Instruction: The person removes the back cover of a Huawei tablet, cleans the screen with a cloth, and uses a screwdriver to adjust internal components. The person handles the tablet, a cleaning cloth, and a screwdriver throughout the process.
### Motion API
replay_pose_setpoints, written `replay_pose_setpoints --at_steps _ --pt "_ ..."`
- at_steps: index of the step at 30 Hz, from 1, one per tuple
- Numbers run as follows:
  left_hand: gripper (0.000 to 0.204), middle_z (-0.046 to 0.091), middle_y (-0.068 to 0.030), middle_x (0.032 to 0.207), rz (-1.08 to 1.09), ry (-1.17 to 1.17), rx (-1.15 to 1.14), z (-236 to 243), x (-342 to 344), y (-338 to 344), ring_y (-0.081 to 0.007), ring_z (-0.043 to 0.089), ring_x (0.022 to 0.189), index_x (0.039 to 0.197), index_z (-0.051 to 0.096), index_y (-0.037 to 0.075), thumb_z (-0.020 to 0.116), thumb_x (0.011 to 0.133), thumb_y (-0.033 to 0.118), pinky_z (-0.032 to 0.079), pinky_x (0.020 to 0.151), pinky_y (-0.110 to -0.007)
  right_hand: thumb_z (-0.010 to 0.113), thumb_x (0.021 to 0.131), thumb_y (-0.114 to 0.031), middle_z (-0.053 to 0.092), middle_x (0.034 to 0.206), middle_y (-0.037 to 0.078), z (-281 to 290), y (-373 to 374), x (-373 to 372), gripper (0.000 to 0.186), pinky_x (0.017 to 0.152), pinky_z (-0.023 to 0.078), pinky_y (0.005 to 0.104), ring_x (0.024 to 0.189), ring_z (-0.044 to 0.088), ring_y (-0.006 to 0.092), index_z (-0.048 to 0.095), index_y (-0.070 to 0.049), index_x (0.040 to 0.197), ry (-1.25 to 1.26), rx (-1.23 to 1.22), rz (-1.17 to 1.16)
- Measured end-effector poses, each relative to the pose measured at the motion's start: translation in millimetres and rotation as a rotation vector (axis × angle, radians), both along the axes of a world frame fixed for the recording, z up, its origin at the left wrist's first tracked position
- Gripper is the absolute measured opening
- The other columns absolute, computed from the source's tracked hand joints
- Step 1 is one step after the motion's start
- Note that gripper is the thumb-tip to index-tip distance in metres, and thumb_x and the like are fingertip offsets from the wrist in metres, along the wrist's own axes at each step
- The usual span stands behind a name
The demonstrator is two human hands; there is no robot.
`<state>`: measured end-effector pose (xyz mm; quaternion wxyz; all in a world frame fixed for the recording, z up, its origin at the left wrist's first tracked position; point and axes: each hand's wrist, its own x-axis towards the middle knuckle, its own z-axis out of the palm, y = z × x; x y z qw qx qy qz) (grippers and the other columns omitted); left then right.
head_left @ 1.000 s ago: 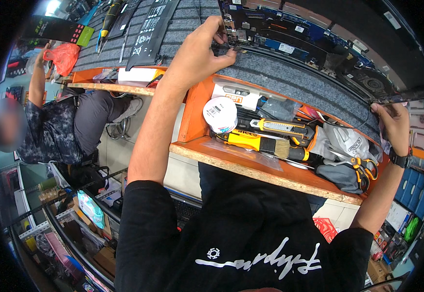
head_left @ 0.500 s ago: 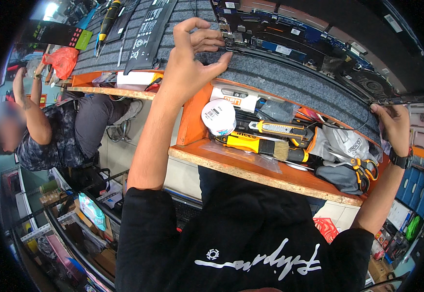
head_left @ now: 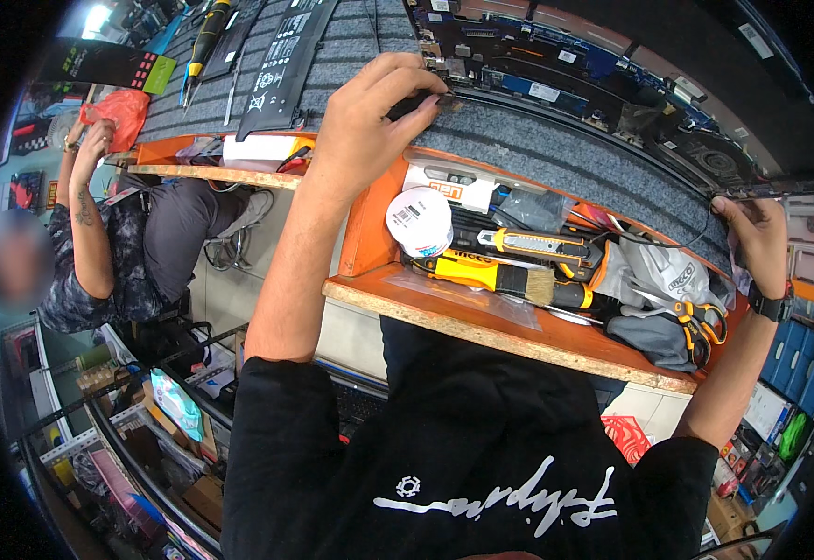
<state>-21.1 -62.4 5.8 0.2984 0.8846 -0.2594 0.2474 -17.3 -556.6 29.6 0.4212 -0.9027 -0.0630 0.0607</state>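
1. Laptop (head_left: 612,89) on worktop (head_left: 538,140), bottom cover off, circuit board exposed.
2. Left hand (head_left: 370,112) pinching near edge; right hand (head_left: 752,233) gripping right corner.
3. Battery (head_left: 281,56) already out, left of left hand; reassembly apparently pending.

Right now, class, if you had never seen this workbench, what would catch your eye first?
An opened laptop with its blue circuit board bare lies on the grey mat at the top, gripped by the left hand at its near edge and the right hand at its corner. Below, the orange shelf holds a yellow-handled brush, a utility knife and a white tub.
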Motion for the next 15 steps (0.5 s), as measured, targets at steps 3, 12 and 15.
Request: replay_pose_setpoints --at_steps 3,12,15 --pt "0.021 0.069 -0.0079 0.106 -0.009 -0.016 -0.019 1.0 -0.5 0.2 -0.0229 0.070 0.095 0.099 0.071 0.004 0.077 0.079 -0.001 0.057 0.082 -0.031 0.074 0.092 -0.005 0.073 0.087 0.002 1.2 -0.4 0.3 0.012 0.066 0.045 0.0211 0.075 0.061 0.0044 0.073 0.003 0.100 0.011 -0.030 0.013" --pt "0.030 0.070 -0.0088 0.110 -0.005 0.061 -0.052 -0.1 -0.3 2.6 -0.0228 0.070 0.100 0.098 0.073 0.002 0.078 0.070 -0.007 0.056 0.087 -0.031 0.076 0.090 -0.002 0.073 0.083 0.003 5.8 8.5 -3.5 0.009 0.066 0.046 0.0211 0.074 0.062 0.0048 0.070 0.003 0.094 -0.007 0.002 -0.021" --pt "0.030 0.070 -0.0084 0.108 -0.020 0.041 -0.031 -0.1 0.3 3.6 -0.0225 0.070 0.100 0.098 0.073 0.002 0.078 0.069 -0.007 0.056 0.086 -0.031 0.076 0.090 -0.002 0.072 0.082 0.002 6.7 8.6 -4.0 0.009 0.065 0.045 0.0211 0.073 0.061 0.0045 0.070 0.003 0.093 -0.011 0.010 -0.024"
